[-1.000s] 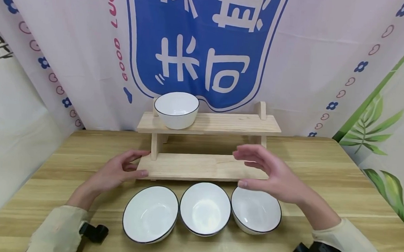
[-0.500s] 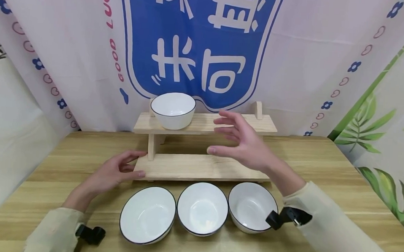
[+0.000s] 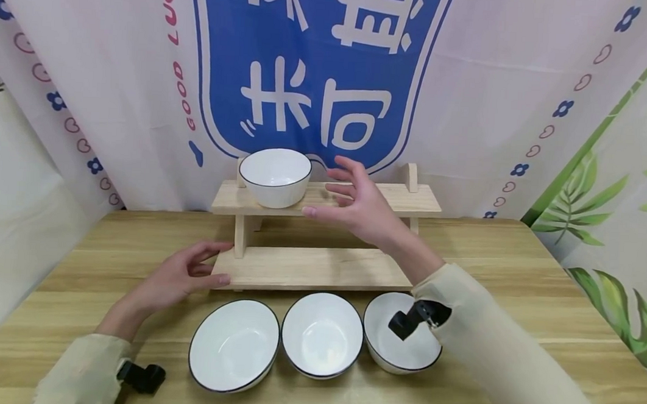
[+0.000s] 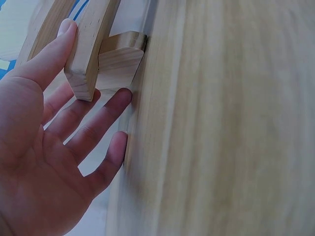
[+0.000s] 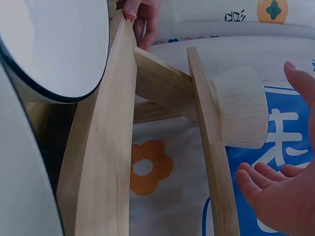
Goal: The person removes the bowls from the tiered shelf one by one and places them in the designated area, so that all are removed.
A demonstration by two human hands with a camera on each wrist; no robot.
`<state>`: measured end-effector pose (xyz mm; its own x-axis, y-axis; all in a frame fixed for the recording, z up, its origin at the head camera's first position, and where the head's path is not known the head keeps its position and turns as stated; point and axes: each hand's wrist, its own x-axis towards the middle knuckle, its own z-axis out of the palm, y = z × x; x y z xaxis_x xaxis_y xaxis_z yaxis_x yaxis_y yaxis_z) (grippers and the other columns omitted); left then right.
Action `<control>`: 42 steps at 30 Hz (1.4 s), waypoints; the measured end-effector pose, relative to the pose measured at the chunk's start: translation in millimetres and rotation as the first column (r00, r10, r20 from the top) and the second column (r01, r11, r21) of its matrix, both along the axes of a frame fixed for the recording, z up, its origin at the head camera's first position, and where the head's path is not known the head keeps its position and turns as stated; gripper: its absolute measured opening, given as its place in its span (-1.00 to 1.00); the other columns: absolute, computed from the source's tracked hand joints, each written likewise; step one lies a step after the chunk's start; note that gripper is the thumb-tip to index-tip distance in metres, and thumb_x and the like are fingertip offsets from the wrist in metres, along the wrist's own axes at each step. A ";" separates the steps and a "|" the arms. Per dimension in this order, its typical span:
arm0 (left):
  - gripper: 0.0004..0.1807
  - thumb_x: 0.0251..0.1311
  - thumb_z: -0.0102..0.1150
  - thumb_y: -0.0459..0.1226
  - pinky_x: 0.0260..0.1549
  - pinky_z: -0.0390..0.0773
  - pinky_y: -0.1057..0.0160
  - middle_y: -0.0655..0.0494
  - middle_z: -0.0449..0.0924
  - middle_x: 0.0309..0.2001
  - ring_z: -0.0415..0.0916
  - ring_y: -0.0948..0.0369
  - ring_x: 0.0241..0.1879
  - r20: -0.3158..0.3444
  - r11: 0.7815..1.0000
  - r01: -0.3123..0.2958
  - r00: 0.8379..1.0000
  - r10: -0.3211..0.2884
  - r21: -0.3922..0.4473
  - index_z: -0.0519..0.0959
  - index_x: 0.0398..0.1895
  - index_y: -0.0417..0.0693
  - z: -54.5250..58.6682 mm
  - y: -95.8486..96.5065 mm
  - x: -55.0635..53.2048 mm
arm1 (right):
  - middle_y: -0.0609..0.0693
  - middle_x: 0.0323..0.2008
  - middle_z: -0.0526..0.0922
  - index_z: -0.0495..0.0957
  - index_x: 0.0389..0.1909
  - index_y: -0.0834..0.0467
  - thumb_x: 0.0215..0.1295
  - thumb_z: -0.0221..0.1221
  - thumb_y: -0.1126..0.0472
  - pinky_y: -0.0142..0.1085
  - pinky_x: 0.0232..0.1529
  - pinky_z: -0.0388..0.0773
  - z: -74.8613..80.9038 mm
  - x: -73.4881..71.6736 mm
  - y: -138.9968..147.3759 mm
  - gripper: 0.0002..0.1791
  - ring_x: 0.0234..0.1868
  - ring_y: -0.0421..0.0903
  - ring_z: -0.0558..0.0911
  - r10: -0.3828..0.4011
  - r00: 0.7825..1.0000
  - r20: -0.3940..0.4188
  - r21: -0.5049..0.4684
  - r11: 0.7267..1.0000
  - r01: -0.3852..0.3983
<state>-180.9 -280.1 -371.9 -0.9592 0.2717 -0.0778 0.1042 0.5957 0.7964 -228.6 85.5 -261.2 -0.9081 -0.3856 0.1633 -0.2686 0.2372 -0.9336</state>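
Observation:
A two-tier wooden shelf (image 3: 320, 269) stands on the table, with a white dark-rimmed bowl (image 3: 275, 178) at the left of its upper board. My left hand (image 3: 173, 279) holds the left end of the lower board; the left wrist view shows the thumb (image 4: 51, 54) on the board and fingers around its end. Just right of the upper bowl, my right hand (image 3: 359, 204) is raised with fingers spread and thumb apart, a gap left between it and the bowl (image 5: 241, 108). Nothing is in that hand.
In front of the shelf stand a left bowl (image 3: 233, 347), a middle bowl (image 3: 322, 336) and a right bowl (image 3: 398, 346), side by side. The right forearm passes over part of the right bowl. A printed cloth (image 3: 471, 112) hangs behind the wooden table (image 3: 496, 266).
My right hand has moved up and left, from above the right front bowl to beside the bowl on the upper board. My left hand stays at the shelf's end.

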 end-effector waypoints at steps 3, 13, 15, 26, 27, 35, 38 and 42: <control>-0.19 0.41 0.41 0.02 0.24 0.60 -0.12 -0.22 0.27 0.61 0.59 -0.15 0.32 0.004 1.000 0.004 1.000 -0.004 0.008 0.33 0.63 0.09 0.6 0.1 0.3 | -0.01 0.65 0.27 -0.06 0.74 -0.05 0.25 0.55 0.03 0.03 0.62 0.32 -0.6 -7.0 -7.2 0.21 0.63 0.03 0.37 -0.006 1.000 0.014 0.001 1.000 0.006; -0.19 0.41 0.40 0.02 0.23 0.62 -0.06 -0.23 0.28 0.61 0.60 -0.14 0.31 0.003 1.000 0.003 1.000 -0.003 0.014 0.32 0.63 0.08 1.3 0.6 0.9 | 0.04 0.67 0.23 -0.10 0.75 0.02 0.22 0.57 0.06 0.07 0.59 0.36 -2.2 -24.6 -30.8 0.27 0.65 0.08 0.32 -0.002 0.999 0.051 -0.027 1.000 0.003; -0.19 0.41 0.40 0.02 0.22 0.63 -0.04 -0.23 0.29 0.60 0.61 -0.13 0.31 0.006 1.000 0.000 1.000 0.000 0.014 0.32 0.63 0.08 0.8 -0.1 1.3 | 0.05 0.68 0.22 -0.10 0.75 0.03 0.21 0.57 0.06 0.05 0.59 0.35 -3.0 -27.2 -35.8 0.28 0.65 0.08 0.32 -0.008 0.998 0.058 -0.026 1.000 0.009; -0.17 0.42 0.39 0.04 0.22 0.63 -0.02 -0.24 0.29 0.60 0.60 -0.11 0.31 0.025 1.000 0.005 1.000 -0.006 0.019 0.30 0.65 0.08 1.6 1.4 0.4 | 0.08 0.66 0.20 -0.12 0.75 0.04 0.16 0.60 -0.05 -0.03 0.63 0.30 -2.6 -31.7 -58.2 0.34 0.62 0.04 0.31 -0.061 0.996 0.068 0.016 0.998 0.060; -0.17 0.42 0.39 0.04 0.22 0.62 -0.01 -0.23 0.29 0.60 0.60 -0.10 0.31 0.026 1.000 0.005 1.000 -0.005 0.017 0.30 0.65 0.09 1.4 1.5 0.1 | 0.08 0.65 0.20 -0.12 0.75 0.04 0.15 0.61 -0.06 -0.03 0.63 0.30 -2.0 -31.9 -59.4 0.34 0.61 0.04 0.31 -0.070 0.995 0.068 0.022 0.997 0.068; -0.19 0.44 0.39 -0.01 0.22 0.62 -0.03 -0.25 0.29 0.60 0.60 -0.10 0.31 0.016 1.000 0.009 1.000 -0.009 0.023 0.30 0.65 0.06 0.2 3.3 -1.9 | 0.06 0.64 0.22 -0.08 0.74 0.01 0.11 0.63 -0.07 0.01 0.64 0.27 1.7 -34.7 -64.4 0.35 0.58 0.05 0.31 -0.099 0.992 0.074 0.053 0.994 0.096; -0.20 0.44 0.39 -0.02 0.22 0.62 -0.04 -0.26 0.30 0.59 0.61 -0.10 0.31 0.013 1.000 0.009 1.000 -0.010 0.029 0.30 0.65 0.04 0.4 3.3 -1.7 | 0.06 0.62 0.24 -0.07 0.74 0.01 0.08 0.65 -0.08 0.03 0.63 0.28 2.0 -35.8 -66.5 0.36 0.56 0.07 0.33 -0.098 0.993 0.071 0.061 0.994 0.094; -0.20 0.45 0.38 -0.03 0.23 0.63 -0.05 -0.27 0.30 0.59 0.61 -0.12 0.31 0.008 1.000 0.011 1.000 -0.012 0.025 0.29 0.65 0.03 0.4 2.7 -1.3 | 0.06 0.61 0.26 -0.06 0.73 0.00 0.04 0.67 -0.09 0.03 0.61 0.30 1.4 -37.7 -69.5 0.38 0.54 0.07 0.34 -0.106 0.992 0.073 0.074 0.992 0.101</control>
<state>-182.1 -277.4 -371.5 -0.9554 0.2847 -0.0787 0.1043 0.5743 0.8120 -266.3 15.9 -259.8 -0.9526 -0.2967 0.0677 -0.1675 0.3255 -0.9306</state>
